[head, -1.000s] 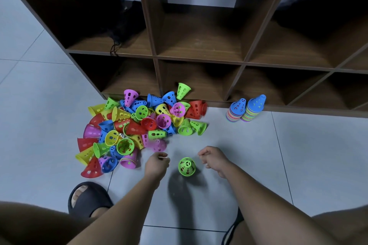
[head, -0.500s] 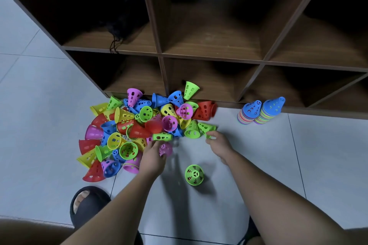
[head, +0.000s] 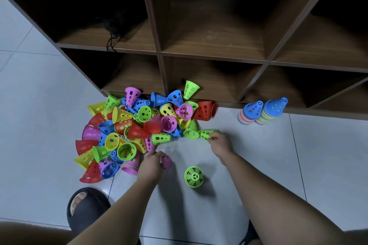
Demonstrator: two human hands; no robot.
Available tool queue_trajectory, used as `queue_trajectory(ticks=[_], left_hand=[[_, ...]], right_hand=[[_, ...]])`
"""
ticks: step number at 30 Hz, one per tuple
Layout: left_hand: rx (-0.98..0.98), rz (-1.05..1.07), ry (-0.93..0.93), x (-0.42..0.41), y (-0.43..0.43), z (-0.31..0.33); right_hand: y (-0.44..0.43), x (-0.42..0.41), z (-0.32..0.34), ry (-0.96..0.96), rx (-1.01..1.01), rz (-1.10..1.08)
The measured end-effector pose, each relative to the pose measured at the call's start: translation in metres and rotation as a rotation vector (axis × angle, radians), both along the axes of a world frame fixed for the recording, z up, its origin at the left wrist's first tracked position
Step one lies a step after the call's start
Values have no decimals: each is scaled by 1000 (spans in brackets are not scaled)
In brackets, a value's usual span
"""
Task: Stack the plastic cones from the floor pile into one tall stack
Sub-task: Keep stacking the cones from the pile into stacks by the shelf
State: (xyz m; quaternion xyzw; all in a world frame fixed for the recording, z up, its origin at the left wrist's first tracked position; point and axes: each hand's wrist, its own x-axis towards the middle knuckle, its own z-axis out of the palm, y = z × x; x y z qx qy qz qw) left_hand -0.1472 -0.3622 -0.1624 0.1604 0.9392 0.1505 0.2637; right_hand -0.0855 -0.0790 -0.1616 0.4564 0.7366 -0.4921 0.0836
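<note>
A pile of coloured perforated plastic cones [head: 139, 125] lies on the tiled floor in front of a wooden shelf. One green cone [head: 193, 176] stands upright alone between my arms. My left hand [head: 151, 165] grips a pink cone [head: 166, 162] at the pile's near edge. My right hand [head: 220, 143] pinches a green cone [head: 208, 134] lying on its side at the pile's right edge. Two stacks of nested cones with blue tops [head: 262, 111] stand at the right by the shelf base.
The dark wooden cubby shelf [head: 209, 57] runs across the back, with a black bag [head: 117, 6] in an upper left compartment. My foot in a black slipper [head: 87, 209] rests at the lower left. Bare tile lies to the right of my right arm.
Both hands moved forward from beside the lone green cone to the pile. My left hand took hold of a pink cone and my right hand took hold of a green one.
</note>
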Motion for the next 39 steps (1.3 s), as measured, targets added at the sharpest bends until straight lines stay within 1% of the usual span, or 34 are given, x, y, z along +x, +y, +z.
queue_trajectory(ticks=[3, 5, 9, 12, 17, 21, 24, 27, 30, 34, 39], left_hand=[[22, 13, 46, 3, 0, 6], [56, 28, 84, 3, 3, 17], [131, 53, 126, 2, 7, 38], [210, 75, 134, 3, 11, 54], [450, 295, 81, 10, 17, 89], [641, 420, 4, 20, 21, 113], [762, 448, -64, 25, 23, 131], [831, 442, -102, 27, 23, 146], [834, 389, -149, 30, 22, 155], [734, 225, -212, 39, 22, 156], [513, 18, -108, 59, 29, 140]], right_hand=[[4, 11, 8, 26, 50, -49], [5, 19, 13, 31, 40, -66], [3, 31, 24, 78, -62, -130], [-6, 38, 43, 121, -201, -172], [-15, 53, 66, 124, -461, -227], [-22, 61, 79, 71, -583, -161], [-29, 66, 82, 53, -582, -97], [-35, 70, 85, 20, -515, -63], [-42, 77, 84, -33, -453, -34], [-50, 84, 83, -90, -356, 60], [-54, 84, 80, -119, -300, 112]])
